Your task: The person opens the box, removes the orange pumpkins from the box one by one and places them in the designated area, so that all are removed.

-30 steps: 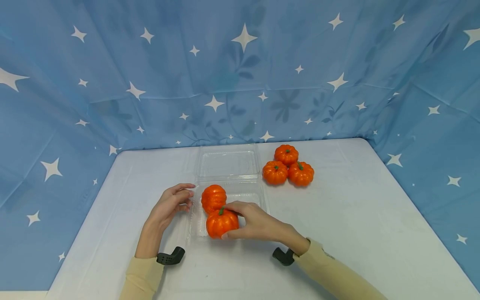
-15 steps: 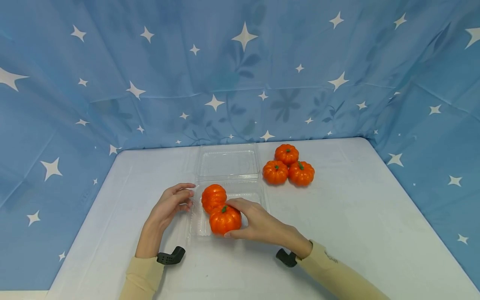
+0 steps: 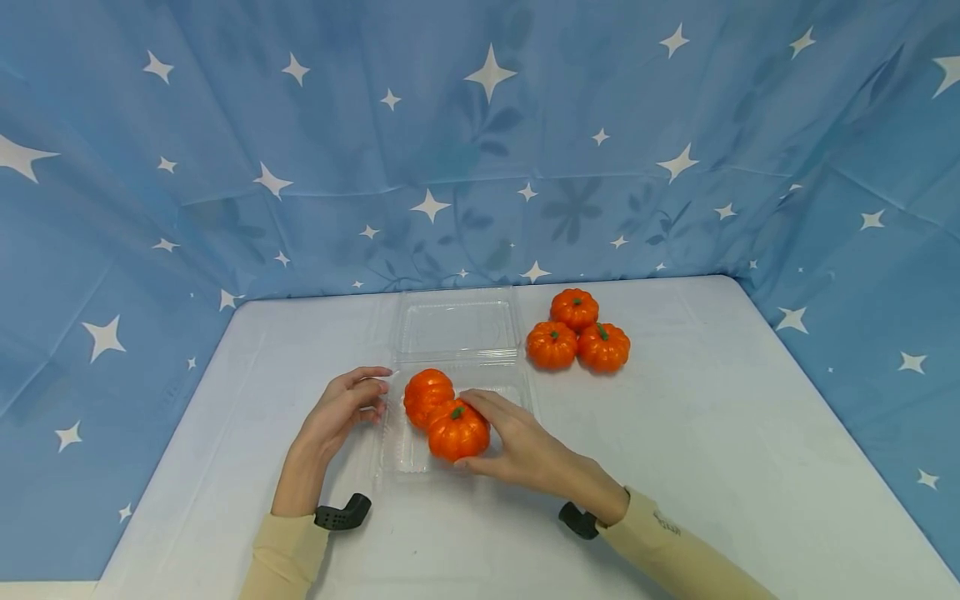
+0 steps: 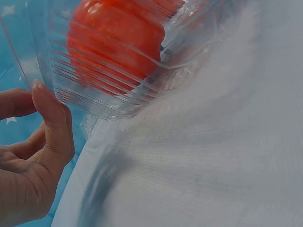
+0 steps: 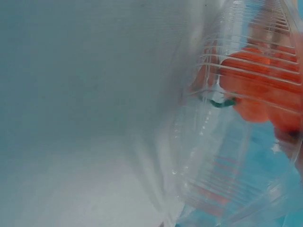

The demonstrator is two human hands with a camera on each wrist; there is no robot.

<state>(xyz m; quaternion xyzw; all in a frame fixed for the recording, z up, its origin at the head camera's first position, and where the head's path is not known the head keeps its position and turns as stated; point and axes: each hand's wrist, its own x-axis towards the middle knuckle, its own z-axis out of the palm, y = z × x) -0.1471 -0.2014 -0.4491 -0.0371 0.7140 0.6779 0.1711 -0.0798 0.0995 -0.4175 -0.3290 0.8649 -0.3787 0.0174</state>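
Fingers and thumb of my right hand (image 3: pixel 517 442) grip a small orange pumpkin (image 3: pixel 458 432) with a green stem over the clear plastic container (image 3: pixel 408 460). Against its far-left side, a second pumpkin (image 3: pixel 428 395) lies tipped on its side in the container's left part. My left hand (image 3: pixel 341 410) is at the container's left edge. In the left wrist view, the thumb and a finger of the left hand (image 4: pixel 40 146) pinch the rim beside the ribbed wall. Through the plastic in the right wrist view, the pumpkins look blurred and partly hidden.
The container's hinged lid (image 3: pixel 457 327) lies open behind the base. Three more pumpkins (image 3: pixel 551 347) form a cluster at the back right of the white table (image 3: pixel 712 417). A blue curtain with white stars (image 3: pixel 480 150) hangs behind the table.
My right hand has shifted the gripped pumpkin slightly right and away from me, within the container's outline. The left hand, the second pumpkin and the cluster stay where they were.
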